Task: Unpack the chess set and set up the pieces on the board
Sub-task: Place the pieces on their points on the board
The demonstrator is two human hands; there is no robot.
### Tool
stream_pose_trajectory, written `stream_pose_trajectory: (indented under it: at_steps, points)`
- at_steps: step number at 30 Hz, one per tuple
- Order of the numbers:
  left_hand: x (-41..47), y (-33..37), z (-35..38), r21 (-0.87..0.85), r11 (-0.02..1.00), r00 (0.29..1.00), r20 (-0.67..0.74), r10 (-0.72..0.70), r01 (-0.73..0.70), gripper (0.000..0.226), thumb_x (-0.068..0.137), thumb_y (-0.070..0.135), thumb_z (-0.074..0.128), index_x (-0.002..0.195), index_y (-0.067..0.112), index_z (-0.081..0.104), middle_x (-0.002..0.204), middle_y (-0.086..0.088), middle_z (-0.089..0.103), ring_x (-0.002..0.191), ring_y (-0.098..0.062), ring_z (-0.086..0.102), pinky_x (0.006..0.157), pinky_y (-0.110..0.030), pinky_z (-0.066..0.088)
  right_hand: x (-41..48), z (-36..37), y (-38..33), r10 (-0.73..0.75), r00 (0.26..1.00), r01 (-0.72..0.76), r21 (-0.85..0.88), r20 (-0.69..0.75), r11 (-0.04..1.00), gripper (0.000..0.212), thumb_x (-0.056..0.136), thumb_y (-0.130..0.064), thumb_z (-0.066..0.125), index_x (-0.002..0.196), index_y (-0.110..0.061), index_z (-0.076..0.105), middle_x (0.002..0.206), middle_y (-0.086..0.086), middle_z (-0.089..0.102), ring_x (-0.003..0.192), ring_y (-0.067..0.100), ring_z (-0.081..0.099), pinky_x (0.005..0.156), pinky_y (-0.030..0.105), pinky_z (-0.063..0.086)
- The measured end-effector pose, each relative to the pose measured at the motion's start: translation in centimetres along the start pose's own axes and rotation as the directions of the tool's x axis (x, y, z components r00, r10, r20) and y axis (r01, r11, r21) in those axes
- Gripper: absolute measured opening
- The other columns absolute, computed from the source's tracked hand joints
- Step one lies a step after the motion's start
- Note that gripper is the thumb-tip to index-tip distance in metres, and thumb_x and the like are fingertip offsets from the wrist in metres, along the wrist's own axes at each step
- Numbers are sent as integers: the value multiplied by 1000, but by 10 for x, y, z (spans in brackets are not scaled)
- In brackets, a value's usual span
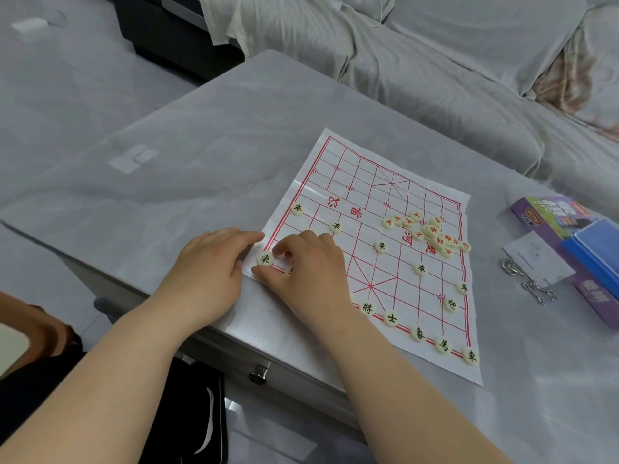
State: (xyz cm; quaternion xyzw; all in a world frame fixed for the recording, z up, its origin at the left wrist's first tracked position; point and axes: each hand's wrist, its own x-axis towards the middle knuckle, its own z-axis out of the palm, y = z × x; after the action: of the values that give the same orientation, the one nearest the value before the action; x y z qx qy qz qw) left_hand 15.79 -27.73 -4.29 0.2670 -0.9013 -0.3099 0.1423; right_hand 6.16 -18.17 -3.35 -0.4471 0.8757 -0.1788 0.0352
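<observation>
Head view | black row finishing | left hand [207, 266] flat, steadies board [368, 195] | right hand [311, 266] pinches corner piece [265, 259] | next: sort red pile [428, 232]

Board [361, 182] far half free; red pile [432, 232] (mid-rt) obstructs.

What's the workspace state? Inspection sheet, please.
Surface: grey table, glossy.
Job's things: paper xiangqi board flat; black-lettered pieces placed on near side; red-lettered pieces heaped at its right edge.
Clutter: purple box, blue case, white card, metal ring puzzle, right of board.
Hands: left hand flat at board's corner; right hand pinches black chariot piece.
Cables: thin white cord on sofa.
Surroundings: cloth-covered sofa behind table; dark cabinet far left.
</observation>
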Motion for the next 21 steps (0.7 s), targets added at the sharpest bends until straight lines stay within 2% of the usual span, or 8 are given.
stream_pose_trajectory:
  at_steps: [2, 5, 7, 9, 11, 15, 17, 21]
  points:
    - [-2, 1, -2, 11, 1000, 1000, 3, 18, -18, 44, 88, 4, 44, 130, 18, 47, 132, -1, 50, 124, -20, 41, 103, -26, 23, -5, -6, 7, 0, 999, 1, 30, -32, 1000, 33, 82, -41, 58, 107, -19, 61, 110, -1, 58, 107, 20, 42, 85, 24, 24]
    - [-5, 1, -3, 50, 999, 1000, 13, 20, -21, 43, 83, 30, 43, 121, 16, 57, 128, -1, 54, 122, -22, 45, 104, -32, 27, -18, -20, 27, 50, 996, -45, 59, -80, 997, 27, 86, -33, 55, 109, -20, 61, 116, -4, 57, 109, 16, 42, 81, 20, 20]
    - [-6, 4, 0, 77, 997, 1000, -14, 13, -12, 53, 73, 43, 41, 110, 14, 65, 119, -4, 61, 114, -27, 52, 99, -38, 33, -27, -28, 43, 107, 990, -101, 64, -93, 993, 24, 87, -30, 54, 108, -21, 62, 118, -6, 57, 112, 14, 41, 82, 18, 20]
    - [-6, 6, 4, 118, 993, 998, -60, 37, -30, 52, 69, 48, 44, 97, 13, 70, 104, -5, 68, 100, -30, 60, 88, -39, 38, -35, -35, 55, 163, 981, -157, 67, -109, 985, 22, 87, -28, 55, 106, -20, 62, 118, -6, 58, 113, 14, 42, 82, 17, 19]
    - [-4, 10, 7, 118, 993, 994, -99, 39, -27, 44, 68, 45, 51, 88, 11, 71, 93, -7, 70, 89, -32, 63, 80, -38, 39, -42, -41, 64, 211, 970, -204, 63, -124, 977, 22, 87, -28, 55, 106, -20, 62, 118, -6, 58, 114, 13, 42, 82, 17, 20]
    - [-3, 14, 13, 127, 992, 990, -142, 27, -9, 26, 71, 27, 72, 89, 8, 72, 96, -10, 69, 93, -34, 61, 84, -43, 40, -51, -47, 77, 281, 953, -276, 55, -116, 959, 23, 88, -29, 53, 108, -20, 61, 120, -7, 57, 116, 12, 42, 92, 24, 25]
    - [-3, 15, 13, 110, 994, 987, -159, 4, 13, 23, 74, 20, 73, 93, 8, 71, 103, -10, 68, 100, -33, 58, 89, -42, 37, -53, -48, 80, 300, 948, -296, 46, -104, 954, 23, 89, -30, 52, 109, -22, 60, 121, -8, 57, 116, 11, 41, 95, 25, 26]
    - [-4, 15, 15, 96, 995, 984, -177, -6, 23, 27, 78, 22, 68, 102, 10, 69, 113, -6, 63, 110, -28, 51, 94, -36, 29, -58, -47, 84, 299, 950, -296, 44, -89, 954, 24, 89, -31, 51, 110, -23, 59, 121, -9, 56, 115, 10, 42, 96, 25, 25]
